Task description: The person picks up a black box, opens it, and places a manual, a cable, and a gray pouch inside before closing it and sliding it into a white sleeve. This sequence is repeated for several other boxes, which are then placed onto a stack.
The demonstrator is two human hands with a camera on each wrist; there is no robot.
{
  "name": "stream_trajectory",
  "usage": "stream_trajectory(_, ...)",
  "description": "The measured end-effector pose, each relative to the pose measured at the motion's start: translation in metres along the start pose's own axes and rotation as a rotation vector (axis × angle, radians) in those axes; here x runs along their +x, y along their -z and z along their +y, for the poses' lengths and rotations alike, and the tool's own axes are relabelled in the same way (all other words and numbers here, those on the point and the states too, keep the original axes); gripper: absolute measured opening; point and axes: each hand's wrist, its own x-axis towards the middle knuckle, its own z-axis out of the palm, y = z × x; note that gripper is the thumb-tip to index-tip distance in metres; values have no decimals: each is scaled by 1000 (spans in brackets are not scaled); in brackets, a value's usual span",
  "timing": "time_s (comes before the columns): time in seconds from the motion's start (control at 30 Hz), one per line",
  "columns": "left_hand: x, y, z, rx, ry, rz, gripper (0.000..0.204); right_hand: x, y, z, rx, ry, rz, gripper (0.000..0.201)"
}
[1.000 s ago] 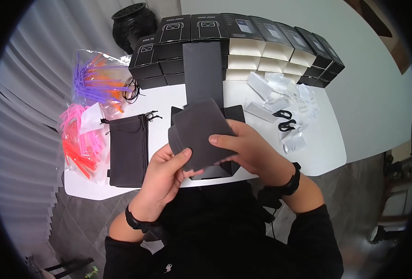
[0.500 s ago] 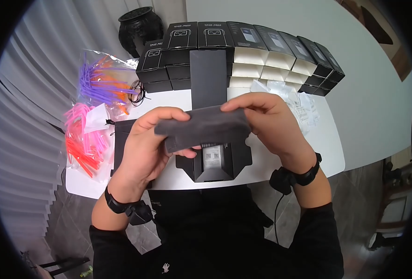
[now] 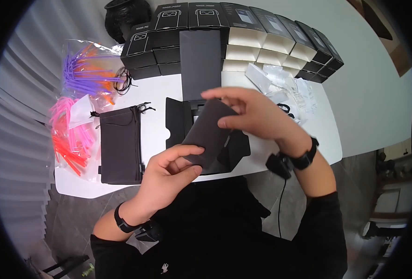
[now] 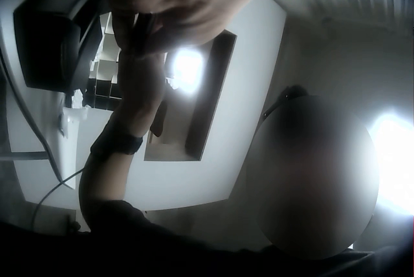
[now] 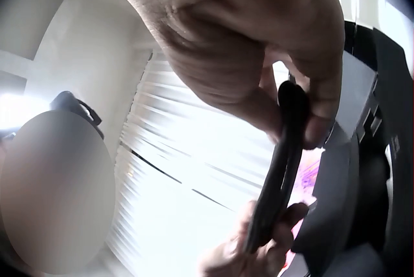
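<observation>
A dark grey piece of cloth (image 3: 210, 132), folded over on itself, slants up to the right above the box. My left hand (image 3: 171, 174) pinches its lower end between thumb and fingers. At the upper end, my right hand (image 3: 250, 114) has its thumb on the near face and fingers over the top edge. The right wrist view shows the folded cloth (image 5: 275, 177) edge-on, its rounded fold between the right thumb and fingers. Behind it is an open black box (image 3: 174, 121), side flaps spread and long lid (image 3: 200, 65) stretching back. The cloth hides much of its inside.
Black drawstring pouches (image 3: 120, 146) lie left of the box. Bags of purple and orange sticks (image 3: 83, 74) and pink and red sticks (image 3: 73, 132) are farther left. Stacked black boxes (image 3: 169, 42) line the back. Clear wrappers and white packets (image 3: 273, 83) lie at the right.
The cloth was spread flatter at first, then folded and held level between both hands. Now it is tilted, with the left hand lower and the right hand at its upper end.
</observation>
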Motion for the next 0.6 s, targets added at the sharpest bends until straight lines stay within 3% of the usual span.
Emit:
stream_trajectory(0.2, -2, -4, 5, -1, 175, -114, 38, 53, 31, 17, -243, -81, -250, 55)
stream_trajectory(0.3, -4, 4, 5, 317, 123, -202, 36, 61, 25, 19, -279, -168, -355, 51)
stream_trajectory(0.33, -4, 5, 11, 474, 43, -234, 33, 63, 23, 18, -273, -204, -394, 50)
stream_trajectory(0.43, -1, 3, 9, 747, -401, -245, 27, 69, 13, 21, -456, -195, -412, 48)
stream_trajectory(0.53, 7, 1, 4, 943, -586, -255, 31, 75, 4, 31, -691, -36, -392, 45)
stream_trajectory(0.6, 14, -1, 4, 1105, -666, -264, 36, 74, -5, 51, -773, 103, -286, 43)
